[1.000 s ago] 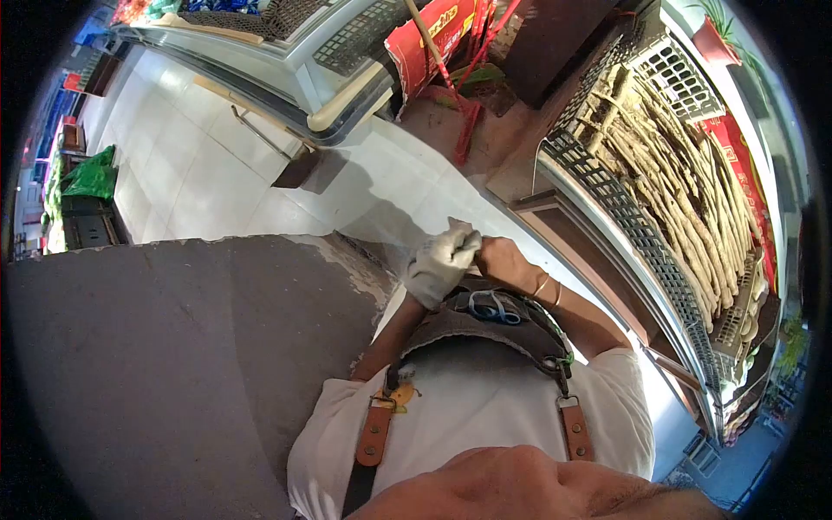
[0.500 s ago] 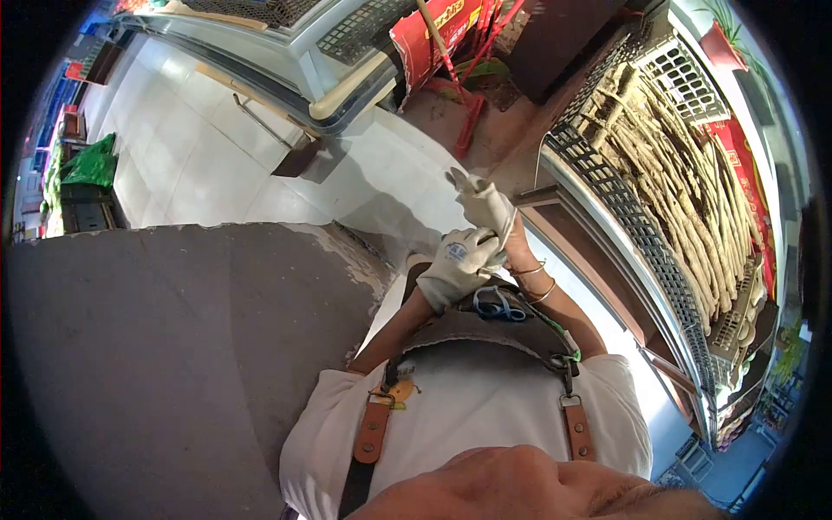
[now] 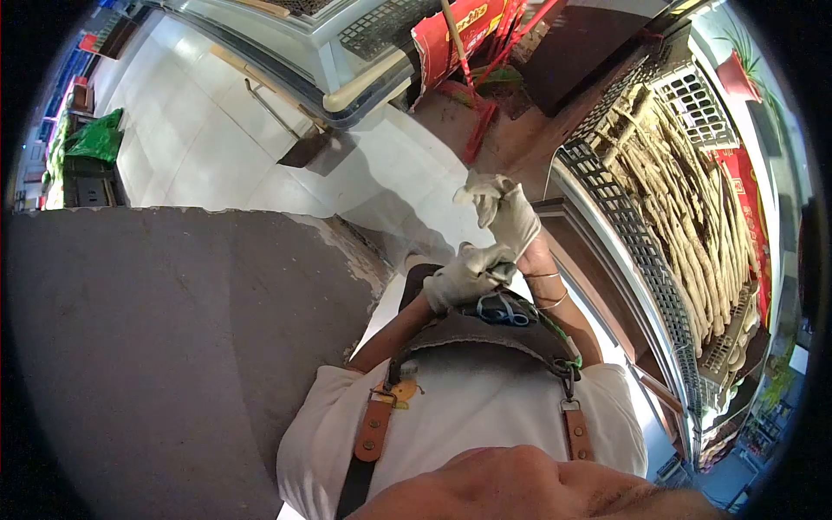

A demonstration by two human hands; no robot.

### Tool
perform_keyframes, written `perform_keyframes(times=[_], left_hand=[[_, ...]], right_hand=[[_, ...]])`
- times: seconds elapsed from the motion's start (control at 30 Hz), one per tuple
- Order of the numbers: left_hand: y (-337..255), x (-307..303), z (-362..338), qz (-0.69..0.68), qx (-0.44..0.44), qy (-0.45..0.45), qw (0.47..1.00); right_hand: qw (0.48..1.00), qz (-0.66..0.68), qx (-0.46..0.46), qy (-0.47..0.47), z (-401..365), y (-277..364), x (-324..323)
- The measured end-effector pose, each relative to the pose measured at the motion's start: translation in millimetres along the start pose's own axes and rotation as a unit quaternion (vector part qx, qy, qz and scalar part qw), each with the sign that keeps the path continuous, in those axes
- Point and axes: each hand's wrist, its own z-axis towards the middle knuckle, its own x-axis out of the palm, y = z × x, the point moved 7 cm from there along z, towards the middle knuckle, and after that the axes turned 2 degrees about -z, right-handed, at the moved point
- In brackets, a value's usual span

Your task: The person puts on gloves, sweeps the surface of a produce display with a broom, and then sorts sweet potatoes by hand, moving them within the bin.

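Observation:
My left hand (image 3: pixel 468 279), in a pale work glove with a grey palm, is closed at the cuff of the other glove, near my right wrist. My right hand (image 3: pixel 513 217) sits just beyond it inside a matching whitish work glove (image 3: pixel 520 227). That glove's fingers are bent and apart, with loose-looking tips, and nothing shows in the hand. Thin bracelets (image 3: pixel 548 290) circle the right wrist. Below the hands lies the dark apron (image 3: pixel 468 334), with a blue looped cord (image 3: pixel 503 310) at its top.
To the right, a black plastic crate (image 3: pixel 628 208) holds many long, pale brown roots or sticks (image 3: pixel 685 217). A grey-brown tabletop (image 3: pixel 173 312) fills the left. Ahead are a white tiled floor (image 3: pixel 191 113), a red-handled broom (image 3: pixel 479 130) and a display counter (image 3: pixel 347 52).
Both hands have shifted slightly right and downward. My right hand's gloved fingers have bent over, and my left hand has turned while staying at the cuff. The view has shifted slightly.

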Motion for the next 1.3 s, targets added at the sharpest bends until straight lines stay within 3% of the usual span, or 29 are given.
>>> perform_keyframes(times=[0.07, 0.1, 0.17, 0.23, 0.37, 0.43, 0.47, 0.53, 0.63, 0.7, 0.73, 0.77, 0.8, 0.87, 0.9, 0.97, 1.03, 1.1, 1.13, 1.2, 1.27, 1.3], left_hand=[[-8.5, 7.1, -3.9, -0.01, 0.027, 0.018, 0.999], [-8.1, 9.6, -4.8, -0.013, 0.036, 0.033, 0.999], [-5.0, 13.0, -5.9, -0.017, 0.055, 0.061, 0.996], [6.6, 17.1, -6.4, 0.011, 0.044, 0.065, 0.997], [10.6, 26.0, -7.3, 0.008, 0.042, 0.096, 0.994], [10.5, 26.0, -8.2, 0.012, 0.045, 0.08, 0.996], [10.5, 25.2, -8.5, 0.015, 0.047, 0.072, 0.996], [-1.1, 23.9, -7.2, 0.023, 0.021, 0.094, 0.995], [-3.6, 24.4, -6.0, 0.037, -0.03, 0.109, 0.993], [-4.0, 24.1, -5.2, 0.036, -0.042, 0.115, 0.992], [-5.5, 24.1, -6.0, 0.03, -0.036, 0.12, 0.992], [-6.5, 25.0, -7.2, 0.022, -0.031, 0.125, 0.991], [-3.9, 26.2, -7.9, 0.02, -0.02, 0.124, 0.992], [6.4, 29.4, -7.8, 0.017, 0.004, 0.12, 0.993], [7.7, 30.8, -7.3, 0.002, 0.001, 0.122, 0.993], [9.9, 33.1, -6.7, -0.026, -0.004, 0.127, 0.992], [11.0, 28.1, -4.3, -0.089, 0.026, 0.141, 0.986], [7.5, 6.6, -4.5, -0.094, 0.055, 0.01, 0.994], [-6.6, -13.6, -10.5, -0.066, 0.069, -0.128, 0.987], [17.2, -51.8, -30.3, -0.207, 0.036, -0.312, 0.927], [43.0, -74.8, -28.6, -0.371, 0.051, -0.35, 0.859], [31.8, -83.8, -23.0, -0.371, 0.112, -0.349, 0.853]], right_hand=[[0.996, 0.083, 0.014, -0.004, 1.3, -9.7, -13.7], [0.999, -0.037, -0.034, -0.001, 2.3, -8.3, -23.8], [0.953, -0.272, -0.13, 0.008, 10.5, -17.0, -57.5], [0.888, -0.418, -0.189, 0.02, 7.5, -8.0, -35.8], [0.801, -0.546, -0.241, 0.046, -13.5, 30.4, 63.7], [0.783, -0.568, -0.245, 0.055, -16.2, 33.0, 72.2], [0.791, -0.56, -0.238, 0.059, -13.9, 29.8, 65.9], [0.866, -0.454, -0.203, 0.056, -8.7, 25.2, 51.5], [0.986, -0.126, -0.104, 0.031, -1.9, 11.1, 27.0], [0.994, 0.105, -0.028, 0.014, 2.4, 1.6, 20.9], [0.954, -0.253, -0.161, 0.013, 1.2, 19.0, 28.2], [0.774, -0.573, -0.269, 0.008, -2.6, 26.4, 45.8], [0.48, -0.81, -0.337, 0.003, -6.3, 20.9, 66.5], [0.101, -0.937, -0.335, -0.008, -8.6, 6.6, 78.7], [0.087, -0.945, -0.314, -0.014, -11.7, 6.6, 79.7], [0.106, -0.946, -0.307, -0.017, -14.4, 9.8, 82.9], [0.17, -0.926, -0.336, -0.013, -15.5, 16.0, 88.9], [0.193, -0.927, -0.32, -0.017, -18.1, 20.5, 89.1], [0.205, -0.928, -0.311, -0.019, -20.5, 23.0, 89.0], [0.228, -0.927, -0.295, -0.022, -25.7, 26.5, 89.2], [0.252, -0.926, -0.28, -0.025, -29.8, 28.8, 89.6], [0.391, -0.892, -0.226, 0.013, -29.5, 25.7, 84.6]])
